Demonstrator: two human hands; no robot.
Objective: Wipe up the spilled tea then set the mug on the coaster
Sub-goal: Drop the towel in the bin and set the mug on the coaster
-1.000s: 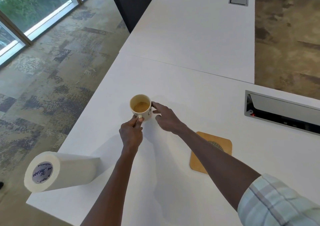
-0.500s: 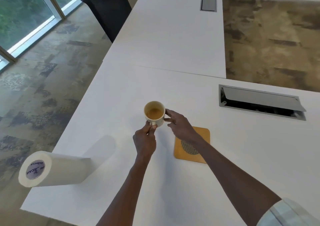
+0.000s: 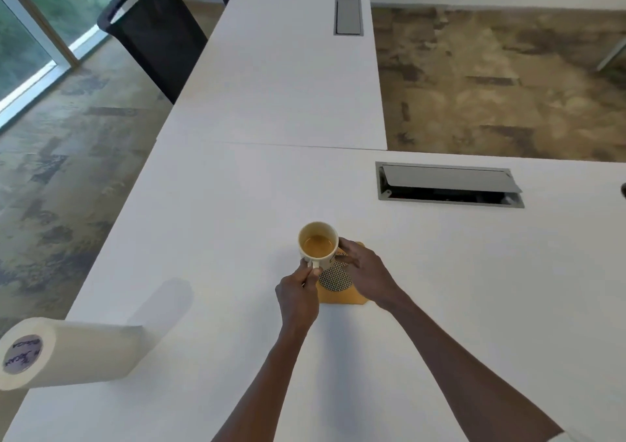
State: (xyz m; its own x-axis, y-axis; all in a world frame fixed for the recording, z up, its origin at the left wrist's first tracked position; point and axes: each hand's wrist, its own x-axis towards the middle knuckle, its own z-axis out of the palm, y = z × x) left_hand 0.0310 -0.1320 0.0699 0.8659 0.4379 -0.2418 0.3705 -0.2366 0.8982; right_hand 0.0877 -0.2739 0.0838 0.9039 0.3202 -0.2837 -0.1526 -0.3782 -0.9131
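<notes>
A cream mug (image 3: 318,243) with tea in it is over the far left corner of the square wooden coaster (image 3: 342,292), which has a patterned round centre. My left hand (image 3: 298,294) pinches the mug's handle from the near side. My right hand (image 3: 367,272) touches the mug's right side with its fingers and covers the coaster's right part. Whether the mug rests on the coaster or hovers above it cannot be told. No spilled tea shows on the white table (image 3: 216,224).
A paper towel roll (image 3: 67,353) lies on its side at the table's near left corner. A grey cable hatch (image 3: 447,184) stands open at the right, another hatch (image 3: 348,16) further back. Black chairs (image 3: 152,31) stand along the left edge.
Both hands have carried the mug to the right, from bare table left of the coaster to over the coaster's far left corner. The camera view has shifted too.
</notes>
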